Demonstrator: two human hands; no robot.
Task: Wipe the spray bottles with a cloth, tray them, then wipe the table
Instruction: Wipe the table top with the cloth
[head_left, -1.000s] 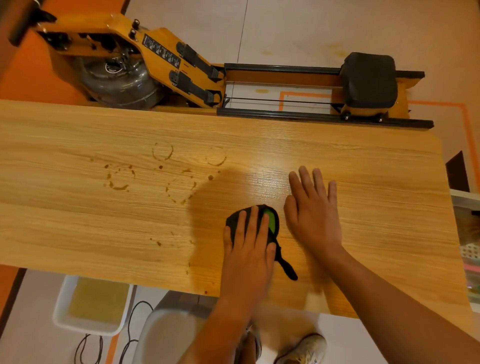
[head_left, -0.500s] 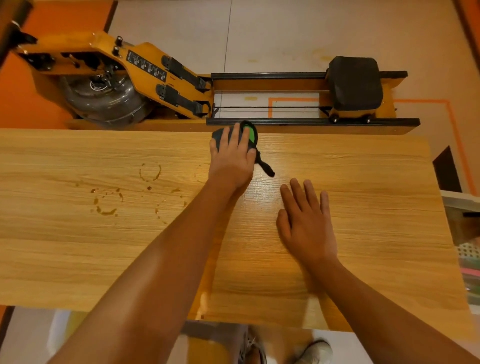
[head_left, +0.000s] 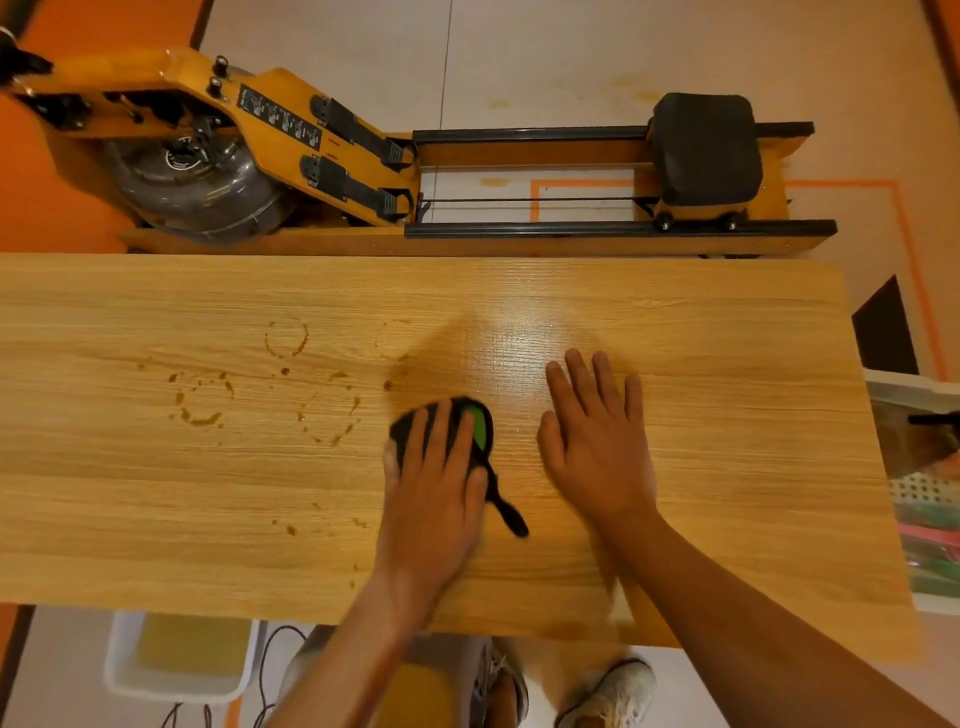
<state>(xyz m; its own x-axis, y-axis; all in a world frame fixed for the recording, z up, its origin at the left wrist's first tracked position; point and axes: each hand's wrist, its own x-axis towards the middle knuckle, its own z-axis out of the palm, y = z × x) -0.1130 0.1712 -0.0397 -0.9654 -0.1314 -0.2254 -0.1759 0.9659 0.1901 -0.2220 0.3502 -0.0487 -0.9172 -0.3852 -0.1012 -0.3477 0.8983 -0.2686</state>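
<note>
A black cloth with a green patch (head_left: 480, 423) lies on the wooden table (head_left: 727, 364), near the middle. My left hand (head_left: 434, 486) presses flat on the cloth with straight fingers. A dark strap of the cloth trails toward the near edge. My right hand (head_left: 597, 441) rests flat on the table just right of the cloth, fingers spread. Brown ring stains (head_left: 285, 338) and drops mark the table to the left of the cloth. No spray bottles are in view.
A wooden rowing machine (head_left: 363, 156) stands on the floor beyond the table's far edge. A white tray (head_left: 122, 670) sits on the floor under the near left edge. A clear bin (head_left: 924, 493) stands at the table's right end. My shoes show below.
My left hand pushed the cloth out to the far edge, then drew it back toward me to mid-table. My right hand stayed flat in place.
</note>
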